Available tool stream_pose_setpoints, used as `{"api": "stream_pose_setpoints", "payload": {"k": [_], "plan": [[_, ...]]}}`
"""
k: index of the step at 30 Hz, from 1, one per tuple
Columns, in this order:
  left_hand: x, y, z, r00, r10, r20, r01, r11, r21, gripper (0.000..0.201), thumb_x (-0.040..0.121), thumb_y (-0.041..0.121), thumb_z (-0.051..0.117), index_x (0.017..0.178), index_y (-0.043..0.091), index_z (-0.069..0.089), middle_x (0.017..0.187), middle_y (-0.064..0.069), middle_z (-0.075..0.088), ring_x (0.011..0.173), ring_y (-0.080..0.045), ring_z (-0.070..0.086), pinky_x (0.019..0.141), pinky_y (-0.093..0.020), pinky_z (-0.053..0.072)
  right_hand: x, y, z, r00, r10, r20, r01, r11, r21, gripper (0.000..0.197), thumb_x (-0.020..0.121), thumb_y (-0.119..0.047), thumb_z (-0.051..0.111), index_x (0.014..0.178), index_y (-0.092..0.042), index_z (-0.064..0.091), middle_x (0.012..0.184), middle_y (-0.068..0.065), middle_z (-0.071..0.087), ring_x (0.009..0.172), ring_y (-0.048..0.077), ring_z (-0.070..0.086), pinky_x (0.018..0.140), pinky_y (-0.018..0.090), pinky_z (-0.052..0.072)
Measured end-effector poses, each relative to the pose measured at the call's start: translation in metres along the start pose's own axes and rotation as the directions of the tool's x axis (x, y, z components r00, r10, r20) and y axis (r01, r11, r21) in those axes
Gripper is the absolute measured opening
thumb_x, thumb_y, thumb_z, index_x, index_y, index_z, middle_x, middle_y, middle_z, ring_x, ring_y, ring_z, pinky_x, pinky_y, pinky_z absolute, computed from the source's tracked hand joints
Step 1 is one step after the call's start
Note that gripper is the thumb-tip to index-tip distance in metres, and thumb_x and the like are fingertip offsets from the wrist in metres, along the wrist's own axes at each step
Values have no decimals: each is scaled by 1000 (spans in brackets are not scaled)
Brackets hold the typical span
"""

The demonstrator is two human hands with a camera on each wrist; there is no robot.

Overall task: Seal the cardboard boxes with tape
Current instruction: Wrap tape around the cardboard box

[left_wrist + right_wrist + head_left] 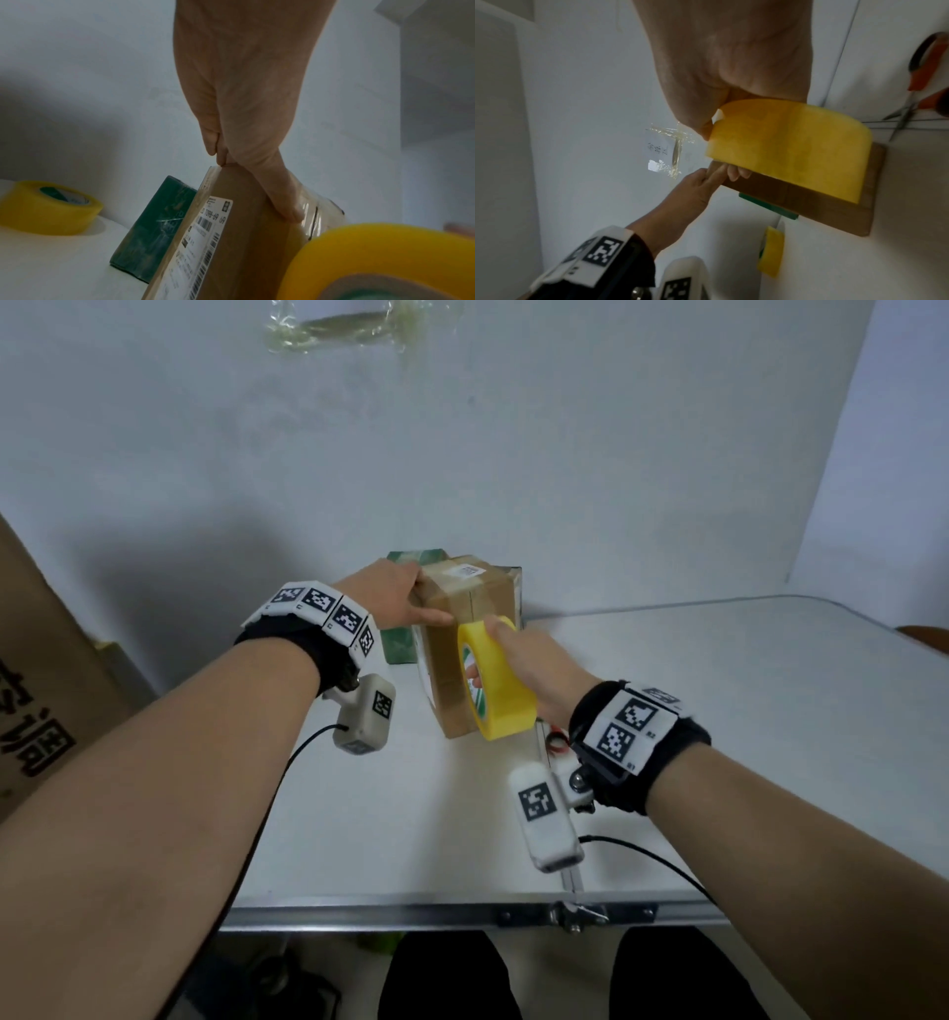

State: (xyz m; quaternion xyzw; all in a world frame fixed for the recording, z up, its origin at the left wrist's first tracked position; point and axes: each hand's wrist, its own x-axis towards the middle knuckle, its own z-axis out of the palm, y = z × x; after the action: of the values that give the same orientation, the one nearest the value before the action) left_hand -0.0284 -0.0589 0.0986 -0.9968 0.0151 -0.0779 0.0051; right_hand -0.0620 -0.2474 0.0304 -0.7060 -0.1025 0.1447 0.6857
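A small brown cardboard box (459,634) with a white shipping label (203,239) stands tilted on the white table (719,690). Clear tape runs along its seams. My left hand (405,603) grips its upper left corner, with the thumb (282,203) pressed flat on the near face and the fingers behind the edge. My right hand (524,660) holds a yellow tape roll (495,683) against the box's near right side, fingers hooked through its core. In the right wrist view the tape roll (782,150) covers much of the box (834,209).
A green packet (400,647) lies behind the box by the wall. A second yellow tape roll (49,207) sits on the table to the left. Orange-handled scissors (921,81) lie to the right. A large cardboard carton (41,680) stands at far left. The table's metal front edge (411,914) is near.
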Motion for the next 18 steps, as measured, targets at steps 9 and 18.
{"api": "stream_pose_setpoints", "payload": {"k": [9,18], "plan": [[11,-6,-1,994,94,60,-94,996,1,86,85,63,58,153,37,14,137,-9,54,109,-26,56,90,-30,41,7,2,-3,995,90,45,-93,993,66,52,103,-41,42,128,4,53,82,15,71,79,27,67,93,46,54],[40,1,-27,961,-50,272,111,971,-213,58,93,51,46,134,11,53,140,-8,48,120,-22,48,103,-30,36,76,43,-15,981,180,78,-178,984,-29,125,47,-78,60,150,-13,32,152,15,41,137,35,42,111,59,34]]}}
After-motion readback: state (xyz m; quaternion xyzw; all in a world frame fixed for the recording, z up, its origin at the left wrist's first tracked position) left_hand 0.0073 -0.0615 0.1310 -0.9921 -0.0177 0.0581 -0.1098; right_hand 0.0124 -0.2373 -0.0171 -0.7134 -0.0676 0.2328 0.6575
